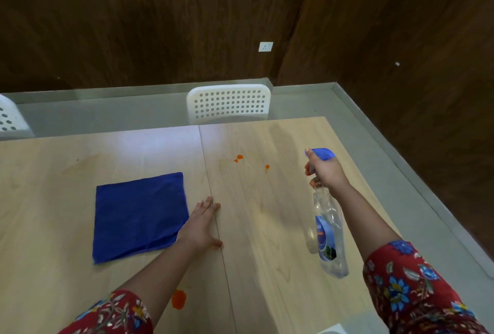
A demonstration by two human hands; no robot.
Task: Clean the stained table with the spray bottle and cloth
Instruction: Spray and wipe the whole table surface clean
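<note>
Head view: the spray bottle (328, 229) is gripped at its neck by the right hand (322, 173), raised above the table (267, 226), nozzle aimed left at orange stains (238, 158). The left hand (201, 225) is laid flat, fingers released, touching the blue cloth (139, 216) at its right edge.

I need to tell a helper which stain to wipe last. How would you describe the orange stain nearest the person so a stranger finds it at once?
Start at the wooden table and follow its centre seam toward the near edge. Just left of the seam, beside the left forearm, past the blue cloth, lies the orange stain. It is one large blot, unlike the small orange spots on the far side.
</note>
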